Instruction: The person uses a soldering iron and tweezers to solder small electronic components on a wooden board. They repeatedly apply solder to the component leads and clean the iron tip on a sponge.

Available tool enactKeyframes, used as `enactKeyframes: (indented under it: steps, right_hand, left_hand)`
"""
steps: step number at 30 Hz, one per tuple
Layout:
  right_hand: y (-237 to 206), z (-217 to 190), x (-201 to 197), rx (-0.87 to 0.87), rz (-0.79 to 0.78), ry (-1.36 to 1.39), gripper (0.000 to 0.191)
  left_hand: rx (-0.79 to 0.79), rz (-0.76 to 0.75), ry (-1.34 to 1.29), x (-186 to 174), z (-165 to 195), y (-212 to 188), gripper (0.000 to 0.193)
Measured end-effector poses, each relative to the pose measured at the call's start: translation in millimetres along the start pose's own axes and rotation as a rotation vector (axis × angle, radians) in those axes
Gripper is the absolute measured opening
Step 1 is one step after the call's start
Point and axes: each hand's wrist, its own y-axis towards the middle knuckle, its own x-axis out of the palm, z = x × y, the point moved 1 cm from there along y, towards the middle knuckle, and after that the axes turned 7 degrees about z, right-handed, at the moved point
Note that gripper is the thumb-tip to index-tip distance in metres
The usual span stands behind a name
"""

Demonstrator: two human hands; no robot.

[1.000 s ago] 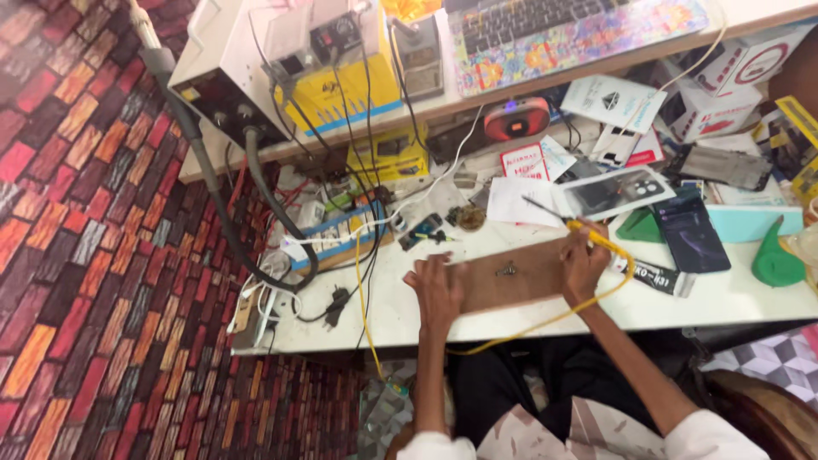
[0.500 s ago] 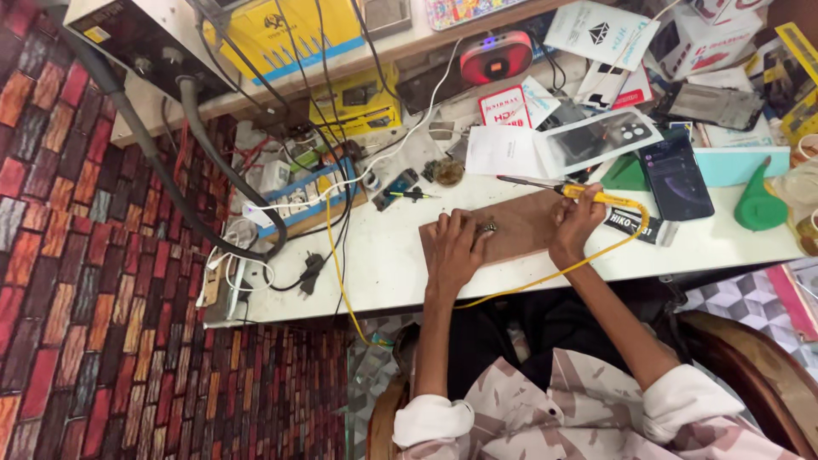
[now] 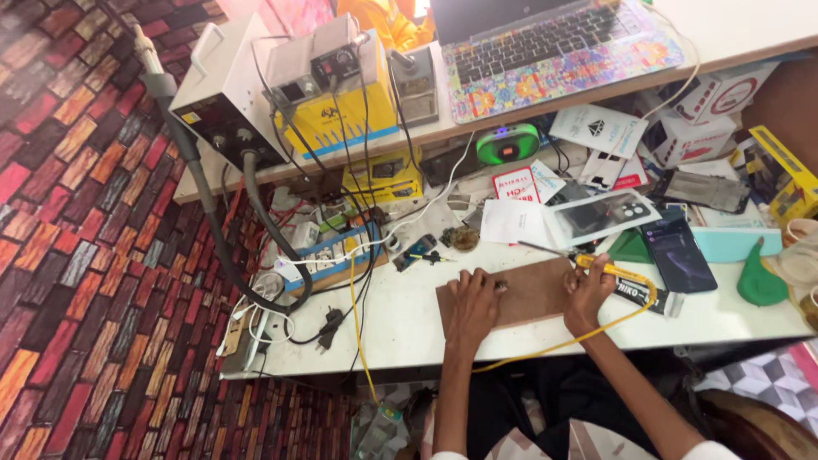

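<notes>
My left hand [image 3: 474, 305] rests on a brown wooden board [image 3: 528, 294] on the white table [image 3: 400, 328], fingertips pinching a small dark part [image 3: 501, 286]. My right hand [image 3: 588, 292] grips a yellow-handled soldering iron [image 3: 588, 260] at the board's right end. The iron's thin metal tip points left and away from me. Its yellow cable [image 3: 596, 328] loops off the table's front edge.
A dark phone [image 3: 677, 251], a clear phone case [image 3: 601, 215], green tools [image 3: 757, 277], boxes and papers lie at the right. On the shelf behind stand a laptop [image 3: 545, 47], a yellow station [image 3: 341, 94] and a white unit [image 3: 226, 98]. A power strip [image 3: 328, 260] and tangled cables lie left.
The camera has swung so that more of the shelf and laptop shows. Both hands stay on the board, the right one still holding the iron.
</notes>
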Motion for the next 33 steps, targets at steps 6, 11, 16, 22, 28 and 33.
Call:
enactKeyframes:
  steps: [6,11,16,22,28,33]
  right_hand:
    - [16,-5,-4,0.073,0.107,-0.114,0.038]
    - [23,-1,-2,0.019,0.045,-0.171,0.037]
    - [-2,10,-6,-0.008,0.01,-0.198,0.032]
    - [-12,15,-15,-0.039,-0.018,-0.215,0.026]
    - [-16,17,-13,-0.064,-0.091,-0.259,0.029]
    - [-14,14,-7,-0.046,-0.104,-0.253,0.027]
  left_hand:
    - [-0.032,-0.044,0.06,-4,-7,-2,0.03]
    - [-0.024,0.082,-0.089,-19,-12,-14,0.026]
    - [-0.094,-0.035,-0.106,-8,-18,-24,0.02]
    - [-0.393,0.339,0.225,-17,-61,-41,0.04]
    - [-0.516,0.117,0.387,-33,-92,-52,0.038]
    - [-0.456,0.121,0.314,-36,-98,-47,0.031]
